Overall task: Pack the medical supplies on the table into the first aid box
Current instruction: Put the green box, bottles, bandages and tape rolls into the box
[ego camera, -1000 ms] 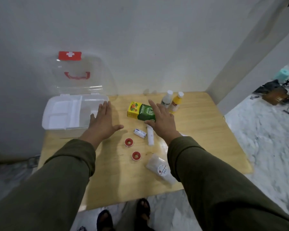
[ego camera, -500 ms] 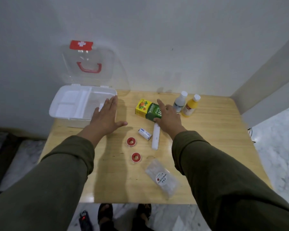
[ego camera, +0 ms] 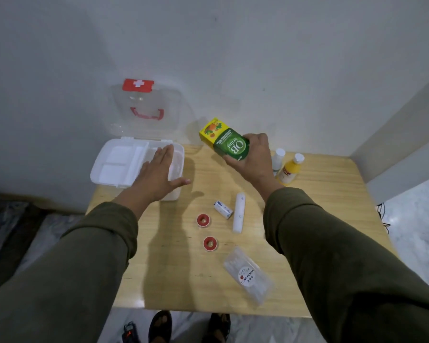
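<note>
The white first aid box (ego camera: 104, 169) stands open at the table's back left, its clear lid (ego camera: 144, 112) with a red handle leaning on the wall. My left hand (ego camera: 159, 174) lies flat and open over the box's right edge. My right hand (ego camera: 250, 157) holds the green and yellow medicine carton (ego camera: 223, 139) lifted above the table. On the table lie a small white roll (ego camera: 223, 209), a white tube (ego camera: 239, 215), two red tape rolls (ego camera: 203, 220) (ego camera: 210, 243), a clear packet (ego camera: 248, 276), a white bottle (ego camera: 278, 159) and a yellow bottle (ego camera: 290, 169).
The wooden table (ego camera: 178, 268) stands against a grey wall, with a wall corner at the right. My feet in sandals (ego camera: 161, 325) show below the front edge. Marble floor lies to the right.
My right hand has closed on the carton and lifted it off the table. My left hand has moved onto the box's right edge.
</note>
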`<action>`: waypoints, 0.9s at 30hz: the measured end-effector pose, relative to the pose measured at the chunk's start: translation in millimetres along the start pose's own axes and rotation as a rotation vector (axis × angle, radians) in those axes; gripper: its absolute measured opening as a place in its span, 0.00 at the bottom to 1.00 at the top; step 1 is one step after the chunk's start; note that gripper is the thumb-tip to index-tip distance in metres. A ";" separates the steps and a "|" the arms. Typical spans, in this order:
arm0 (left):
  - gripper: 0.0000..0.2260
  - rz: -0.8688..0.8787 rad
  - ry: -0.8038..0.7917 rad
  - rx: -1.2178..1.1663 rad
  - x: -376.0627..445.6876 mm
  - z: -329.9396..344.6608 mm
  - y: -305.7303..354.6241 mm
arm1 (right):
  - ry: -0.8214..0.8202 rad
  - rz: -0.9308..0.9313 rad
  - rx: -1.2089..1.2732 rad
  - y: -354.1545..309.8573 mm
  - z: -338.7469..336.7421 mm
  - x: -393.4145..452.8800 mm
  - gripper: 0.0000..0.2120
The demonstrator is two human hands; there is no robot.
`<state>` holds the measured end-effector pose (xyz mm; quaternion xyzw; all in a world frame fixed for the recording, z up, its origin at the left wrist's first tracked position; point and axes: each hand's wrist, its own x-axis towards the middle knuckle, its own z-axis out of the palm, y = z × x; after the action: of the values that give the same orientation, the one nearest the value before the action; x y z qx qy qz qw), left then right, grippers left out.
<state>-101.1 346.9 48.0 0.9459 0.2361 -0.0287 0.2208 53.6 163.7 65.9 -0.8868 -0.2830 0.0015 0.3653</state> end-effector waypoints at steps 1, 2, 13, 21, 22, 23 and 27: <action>0.45 -0.005 0.015 -0.003 0.5 -6.4 -6.4 | 0.022 -0.023 0.020 -7.9 -2.2 3.1 0.30; 0.46 -0.013 0.029 -0.003 0.8 -12.7 -13.5 | 0.023 -0.046 0.028 -16.2 -3.3 5.9 0.30; 0.54 -0.050 -0.165 0.145 -3.5 -55.7 -99.4 | -0.368 -0.047 -0.077 -93.4 27.2 10.9 0.45; 0.57 0.018 -0.208 0.153 4.2 -50.1 -118.2 | -0.427 -0.024 -0.406 -128.7 62.0 17.7 0.50; 0.57 0.023 -0.211 0.154 5.8 -48.9 -120.2 | -0.436 -0.021 -0.427 -133.0 66.4 18.4 0.50; 0.58 0.029 -0.212 0.155 7.1 -48.3 -121.5 | -0.446 -0.015 -0.426 -136.6 71.1 18.9 0.49; 0.57 0.045 -0.212 0.159 9.4 -47.7 -122.6 | -0.483 -0.008 -0.313 -143.9 91.9 17.8 0.48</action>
<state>-151.4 468.6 39.9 0.9572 0.1869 -0.1421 0.1695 -22.7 314.6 95.6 -0.9053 -0.3620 0.1677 0.1460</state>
